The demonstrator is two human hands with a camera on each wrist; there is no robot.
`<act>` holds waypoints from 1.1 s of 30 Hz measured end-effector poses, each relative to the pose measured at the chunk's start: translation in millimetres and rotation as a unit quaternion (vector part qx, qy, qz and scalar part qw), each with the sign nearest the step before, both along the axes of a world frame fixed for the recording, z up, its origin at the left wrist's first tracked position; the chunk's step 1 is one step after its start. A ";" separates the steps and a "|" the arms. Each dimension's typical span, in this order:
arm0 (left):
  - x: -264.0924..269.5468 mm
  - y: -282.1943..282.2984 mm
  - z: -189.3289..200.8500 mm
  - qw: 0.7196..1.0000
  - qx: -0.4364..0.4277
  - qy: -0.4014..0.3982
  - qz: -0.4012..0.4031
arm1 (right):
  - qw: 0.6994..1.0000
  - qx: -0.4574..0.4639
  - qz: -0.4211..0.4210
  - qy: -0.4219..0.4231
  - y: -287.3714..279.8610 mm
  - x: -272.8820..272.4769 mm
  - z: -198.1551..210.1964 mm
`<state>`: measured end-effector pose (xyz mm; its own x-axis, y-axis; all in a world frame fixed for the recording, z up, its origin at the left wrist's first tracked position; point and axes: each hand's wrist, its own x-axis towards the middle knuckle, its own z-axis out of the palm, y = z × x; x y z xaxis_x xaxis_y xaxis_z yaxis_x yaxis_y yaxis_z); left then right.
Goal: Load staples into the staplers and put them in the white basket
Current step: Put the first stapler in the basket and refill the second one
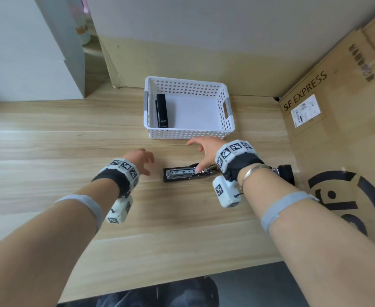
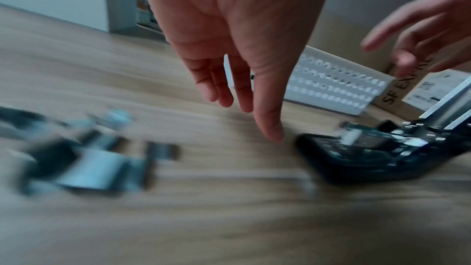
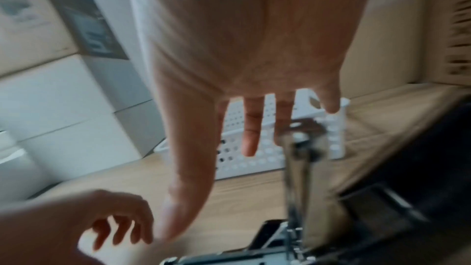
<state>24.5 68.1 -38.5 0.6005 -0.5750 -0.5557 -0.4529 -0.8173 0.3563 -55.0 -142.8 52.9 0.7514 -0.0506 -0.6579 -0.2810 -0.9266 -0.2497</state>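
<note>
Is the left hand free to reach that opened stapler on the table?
Probably yes. The left hand hovers open and empty just left of the opened stapler, with only bare table between; the right hand is over its other end.

I'm looking down at a light wooden table (image 1: 71, 134). Toward its far edge sits a white basket (image 1: 188, 132) with perforated walls. Nearer me, in front of the basket, an opened black stapler (image 1: 183, 173) lies flat on the wood, its metal rail facing up. My left wrist camera shows blurred staple strips (image 2: 97, 166) lying on the table to the left of that stapler. A cardboard box (image 1: 328, 134) stands along the right edge.
</note>
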 end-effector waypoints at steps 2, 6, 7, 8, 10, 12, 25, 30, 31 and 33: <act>8.0 18.5 3.3 0.999 0.040 0.003 -0.002 | 1.000 -0.012 0.019 -0.014 14.4 5.6 -4.2; 11.9 42.6 2.4 0.996 0.089 -0.003 -0.024 | 0.999 -0.022 0.003 -0.048 33.8 14.1 -20.5; 11.0 46.1 0.0 0.995 0.097 -0.004 -0.028 | 0.999 -0.023 0.003 -0.047 36.6 15.2 -23.6; 10.2 49.6 -3.1 0.995 0.101 -0.004 -0.028 | 0.999 -0.024 0.003 -0.047 39.1 16.4 -26.7; 8.0 52.8 -7.3 0.995 0.093 -0.004 -0.023 | 0.999 -0.025 0.004 -0.045 42.2 18.1 -32.5; 5.5 52.4 -9.2 0.996 0.085 -0.013 -0.015 | 0.999 -0.027 0.007 -0.047 44.3 18.1 -37.2; -7.7 10.5 2.6 0.985 -0.140 0.056 0.089 | 0.999 0.003 -0.008 -0.048 62.1 14.0 -51.2; -14.4 -14.2 6.8 0.969 -0.192 0.090 0.129 | 0.993 0.053 -0.065 -0.086 63.1 15.1 -52.2; -15.4 -16.5 6.3 0.966 -0.197 0.093 0.136 | 0.991 0.059 -0.075 -0.091 62.6 16.0 -51.3; -16.5 -19.8 3.8 0.956 -0.217 0.113 0.161 | 0.986 0.076 -0.108 -0.103 60.2 16.9 -50.8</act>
